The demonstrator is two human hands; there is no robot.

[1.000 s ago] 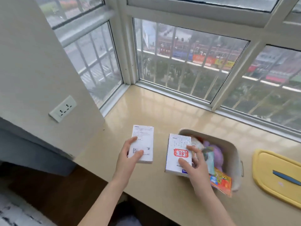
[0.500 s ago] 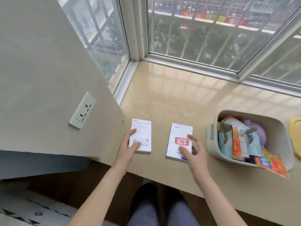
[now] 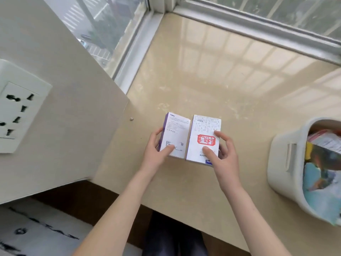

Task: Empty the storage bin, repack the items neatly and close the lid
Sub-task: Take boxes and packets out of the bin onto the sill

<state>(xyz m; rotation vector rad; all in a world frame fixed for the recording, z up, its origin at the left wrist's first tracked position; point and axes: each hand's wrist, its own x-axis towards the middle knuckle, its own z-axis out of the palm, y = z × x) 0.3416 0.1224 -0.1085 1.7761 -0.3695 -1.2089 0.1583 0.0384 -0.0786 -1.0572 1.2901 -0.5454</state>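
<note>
Left hand (image 3: 156, 151) and right hand (image 3: 225, 154) grip adjacent boxes (image 3: 203, 130).

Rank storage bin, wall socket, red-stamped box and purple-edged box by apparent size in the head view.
1. storage bin, cropped at the edge
2. wall socket, cropped and nearer the camera, so unsure
3. red-stamped box and purple-edged box, nearly alike

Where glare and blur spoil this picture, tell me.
Head view: window light mirrors as a pale grid on the glossy sill; the storage bin and its contents at right are smeared; small print on the left box is too soft to read.
</note>
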